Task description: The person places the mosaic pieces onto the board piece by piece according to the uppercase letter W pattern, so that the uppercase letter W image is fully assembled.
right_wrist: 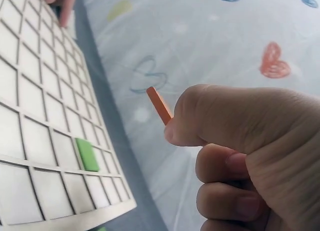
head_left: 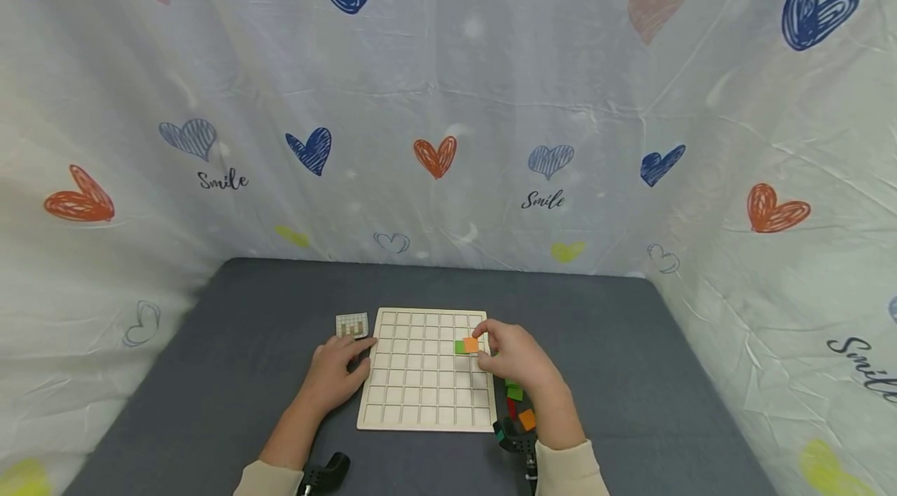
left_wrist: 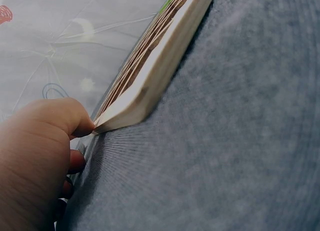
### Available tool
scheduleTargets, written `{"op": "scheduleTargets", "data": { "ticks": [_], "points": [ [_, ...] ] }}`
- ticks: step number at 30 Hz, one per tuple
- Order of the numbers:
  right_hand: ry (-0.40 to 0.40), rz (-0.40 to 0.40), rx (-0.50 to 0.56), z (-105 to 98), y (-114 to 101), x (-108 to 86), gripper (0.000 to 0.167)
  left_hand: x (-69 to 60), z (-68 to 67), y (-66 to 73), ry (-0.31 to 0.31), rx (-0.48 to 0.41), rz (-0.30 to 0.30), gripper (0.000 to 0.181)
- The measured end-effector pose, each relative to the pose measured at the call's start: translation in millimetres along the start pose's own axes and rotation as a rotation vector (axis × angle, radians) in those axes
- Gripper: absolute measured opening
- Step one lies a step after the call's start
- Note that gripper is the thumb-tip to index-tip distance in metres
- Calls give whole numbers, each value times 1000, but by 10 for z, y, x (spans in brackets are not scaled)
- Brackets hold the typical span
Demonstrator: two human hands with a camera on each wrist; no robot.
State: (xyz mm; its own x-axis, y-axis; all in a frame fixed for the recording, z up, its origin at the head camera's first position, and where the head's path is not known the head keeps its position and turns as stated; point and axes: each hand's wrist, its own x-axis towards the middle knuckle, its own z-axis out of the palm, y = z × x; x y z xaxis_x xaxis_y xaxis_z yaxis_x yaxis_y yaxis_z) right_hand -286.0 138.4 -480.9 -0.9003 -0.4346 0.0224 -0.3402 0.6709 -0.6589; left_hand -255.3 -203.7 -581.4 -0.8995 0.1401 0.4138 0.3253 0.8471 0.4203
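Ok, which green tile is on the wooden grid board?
The lone green tile left of the pinched orange tile in the head view; the other green tiles lie off the wooden grid board, beside its right edge.

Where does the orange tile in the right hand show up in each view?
Head: below centre, slightly right; orange tile at the fingertips of the right hand.
Left wrist: not visible.
Right wrist: near centre, seen edge-on, at the fingertips.
Shared landmark: the gridded board, in all three.
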Motion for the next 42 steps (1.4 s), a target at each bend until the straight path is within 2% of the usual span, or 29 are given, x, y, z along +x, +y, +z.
{"op": "scheduleTargets", "data": {
  "ticks": [12,20,30,37,42],
  "points": [
    [-54,-1,13,263,170,95,30,5,-9,14,2,-15,9,34],
    [-85,48,-18,401,258,141,34,-6,10,-15,4,-13,8,35],
    [-97,44,3,378,262,159,32,9,5,-7,-7,-10,-10,36],
    [-64,54,-51,393,245,163,19,6,-9,4,-17,-7,-12,36],
    [-40,66,-81,407,250,169,16,0,-12,9,-8,-7,2,36]
  ]
}}
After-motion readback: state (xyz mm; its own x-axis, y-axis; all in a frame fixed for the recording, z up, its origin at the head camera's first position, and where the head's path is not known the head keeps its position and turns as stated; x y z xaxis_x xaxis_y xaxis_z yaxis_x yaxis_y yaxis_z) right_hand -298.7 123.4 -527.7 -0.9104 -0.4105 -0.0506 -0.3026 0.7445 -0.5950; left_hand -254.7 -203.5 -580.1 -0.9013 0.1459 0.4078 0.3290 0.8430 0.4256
